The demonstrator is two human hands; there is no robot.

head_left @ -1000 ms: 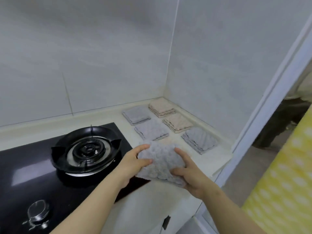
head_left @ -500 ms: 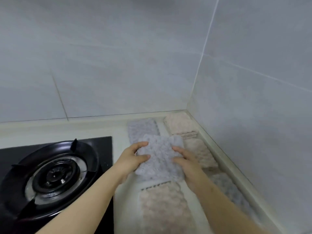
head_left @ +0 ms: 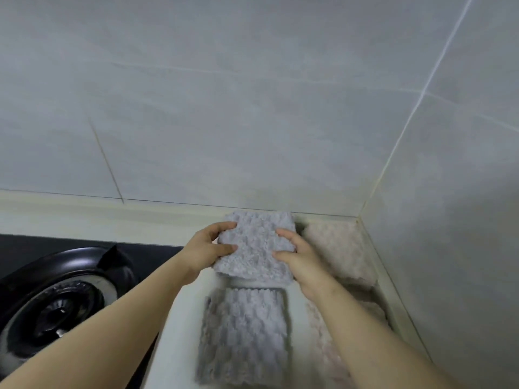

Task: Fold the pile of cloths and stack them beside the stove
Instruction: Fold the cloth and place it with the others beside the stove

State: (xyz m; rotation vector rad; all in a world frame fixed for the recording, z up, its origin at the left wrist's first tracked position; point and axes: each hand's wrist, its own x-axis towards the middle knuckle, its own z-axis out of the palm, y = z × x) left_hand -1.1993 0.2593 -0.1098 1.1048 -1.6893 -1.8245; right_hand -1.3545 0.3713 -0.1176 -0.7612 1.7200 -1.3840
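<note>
Left hand (head_left: 209, 249): grips the left edge of a folded grey cloth (head_left: 254, 245), thumb laid on top, fingers curled round the far corner. Right hand (head_left: 297, 255): same on the right edge, thumb and fingertips pinching the pile fabric. Both wrists low, forearms reaching forward and converging on the cloth, palms turned inward to face each other.

Cloth sits at the back of the counter (head_left: 185, 318), near the tiled wall (head_left: 252, 122), roughly level. A paler strip shows just under its near edge; likely a pile beneath it, but cannot tell for sure.

Step, as I read it: setting this folded piece down on the back pile. To do it well: lower it flat, square its edges to whatever lies below, and let go with both hands together so the fold does not spring open. A light pat on top would settle the fluffy layers.

Around: beige stack (head_left: 339, 248) just to the right in the corner, grey stack (head_left: 244, 335) nearer the camera, and more beige cloth partly hidden under the right forearm. Gas burner (head_left: 53, 301) lies to the left, apart from the cloths.
</note>
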